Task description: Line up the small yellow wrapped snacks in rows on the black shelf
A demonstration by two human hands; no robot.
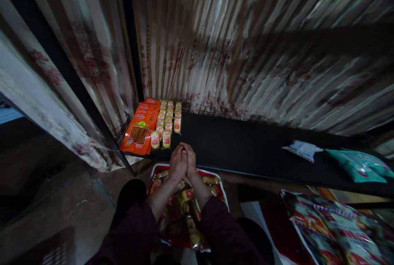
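Note:
My left hand [178, 163] and my right hand [190, 159] are pressed together, fingers closed, above the far edge of a red-and-white box [225, 199]. Whatever may lie between them is hidden by the hands. Inside the box lie many small yellow wrapped snack cakes [193, 232]. Just beyond my hands, on the black shelf [234, 141], similar yellow wrapped cakes [166, 138] stand in rows. Left of these rows, orange snack packets [139, 131] overlap one another in a column at the shelf's end.
A small white-and-blue packet [303, 150] and green bags [358, 164] lie on the shelf's right part. More colourful bags [335, 228] fill a box at lower right. Striped curtains [215, 43] hang behind the shelf, and a dark metal post [131, 31] rises at its left corner.

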